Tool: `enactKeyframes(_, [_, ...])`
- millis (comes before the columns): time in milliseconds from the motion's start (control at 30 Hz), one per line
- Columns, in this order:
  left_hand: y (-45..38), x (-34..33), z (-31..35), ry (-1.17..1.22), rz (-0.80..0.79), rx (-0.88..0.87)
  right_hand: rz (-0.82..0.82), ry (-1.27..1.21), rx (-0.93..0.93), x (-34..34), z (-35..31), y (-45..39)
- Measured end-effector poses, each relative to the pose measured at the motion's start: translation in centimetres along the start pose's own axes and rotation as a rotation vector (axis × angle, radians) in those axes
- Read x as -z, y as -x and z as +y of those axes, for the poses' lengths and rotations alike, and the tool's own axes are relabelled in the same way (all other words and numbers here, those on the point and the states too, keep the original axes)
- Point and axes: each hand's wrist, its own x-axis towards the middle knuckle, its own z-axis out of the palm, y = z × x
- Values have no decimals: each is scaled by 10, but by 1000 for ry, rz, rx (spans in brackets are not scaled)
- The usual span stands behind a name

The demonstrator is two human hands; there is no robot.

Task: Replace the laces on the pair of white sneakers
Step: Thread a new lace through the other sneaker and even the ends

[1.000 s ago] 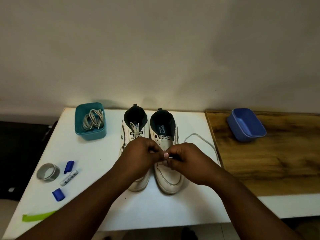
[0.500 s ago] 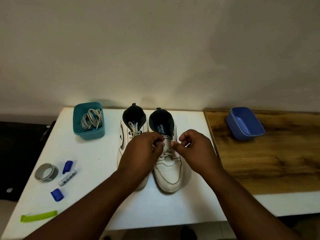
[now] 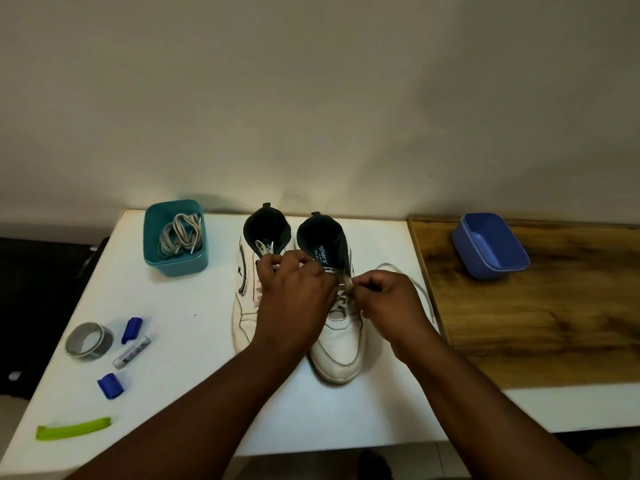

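On the bench (image 3: 194, 306), both hands pinch the lace (image 3: 420, 291) to thread my right sneaker (image 3: 341, 344): left hand (image 3: 294, 299), right hand (image 3: 388, 303).

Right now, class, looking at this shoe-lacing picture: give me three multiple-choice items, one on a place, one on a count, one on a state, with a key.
1. Where do the spare laces lie?
A. In the teal tub
B. In the blue tub
C. On the wooden top

2. How many blue caps lie on the white table?
A. One
B. Two
C. Four

3. What is the right hand doing?
A. Resting flat
B. Pinching a lace at the right sneaker
C. Lifting the tape roll

Key: 1 A, the bundle sits inside it. 2 B, one beside the roll, one nearer. 3 B, fingers are curled on the lace.
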Motion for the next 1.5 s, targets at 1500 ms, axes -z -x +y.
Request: enactKeyframes(1500, [-2,-3,-7,231,-19,-33,769,-744,149,59,-24,-22])
